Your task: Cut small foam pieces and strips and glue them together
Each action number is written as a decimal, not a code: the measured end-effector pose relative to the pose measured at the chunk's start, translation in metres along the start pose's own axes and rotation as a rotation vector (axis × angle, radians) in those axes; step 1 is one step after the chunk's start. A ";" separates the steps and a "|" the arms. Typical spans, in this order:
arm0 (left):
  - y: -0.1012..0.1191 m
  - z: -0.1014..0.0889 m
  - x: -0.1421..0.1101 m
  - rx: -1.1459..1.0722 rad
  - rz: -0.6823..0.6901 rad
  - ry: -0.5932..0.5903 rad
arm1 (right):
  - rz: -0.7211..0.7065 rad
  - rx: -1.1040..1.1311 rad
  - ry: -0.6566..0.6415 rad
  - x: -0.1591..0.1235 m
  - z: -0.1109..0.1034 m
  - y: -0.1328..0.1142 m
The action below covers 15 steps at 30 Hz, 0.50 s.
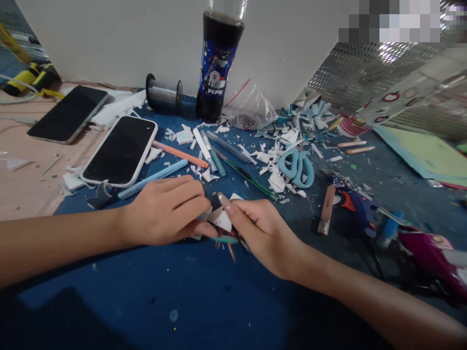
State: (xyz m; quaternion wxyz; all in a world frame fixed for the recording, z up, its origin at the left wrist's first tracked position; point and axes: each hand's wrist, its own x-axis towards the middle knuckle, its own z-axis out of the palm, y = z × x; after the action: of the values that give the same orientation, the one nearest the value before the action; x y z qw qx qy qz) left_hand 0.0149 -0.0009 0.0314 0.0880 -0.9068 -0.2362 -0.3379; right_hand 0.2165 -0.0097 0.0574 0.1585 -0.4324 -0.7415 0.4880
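Note:
My left hand lies on the blue mat, its fingers pinched on a small white paper piece. My right hand meets it from the right, fingers closed round the same paper piece and a small teal-handled tool whose metal tips point down. A light blue pen lies just beyond my left hand.
Two phones lie at the left. A Pepsi bottle, a wire spool and a plastic bag stand at the back. Teal scissors, pens, paper scraps and a glue gun lie to the right.

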 end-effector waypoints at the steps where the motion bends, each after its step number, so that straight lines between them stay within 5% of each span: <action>1: 0.000 0.000 0.000 0.062 0.023 0.011 | 0.019 0.005 0.006 0.000 0.001 0.000; 6: 0.004 -0.001 0.001 0.243 0.111 -0.013 | 0.004 -0.094 0.050 -0.002 0.005 -0.002; 15: 0.013 -0.006 0.006 0.228 0.247 -0.182 | -0.033 -0.154 0.019 -0.003 0.010 -0.005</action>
State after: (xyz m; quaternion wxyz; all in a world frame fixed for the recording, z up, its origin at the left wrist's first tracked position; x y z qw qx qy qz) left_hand 0.0216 -0.0125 0.0399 0.2091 -0.9399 -0.1667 -0.2122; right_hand 0.2091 -0.0187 0.0573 0.1397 -0.4358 -0.7823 0.4226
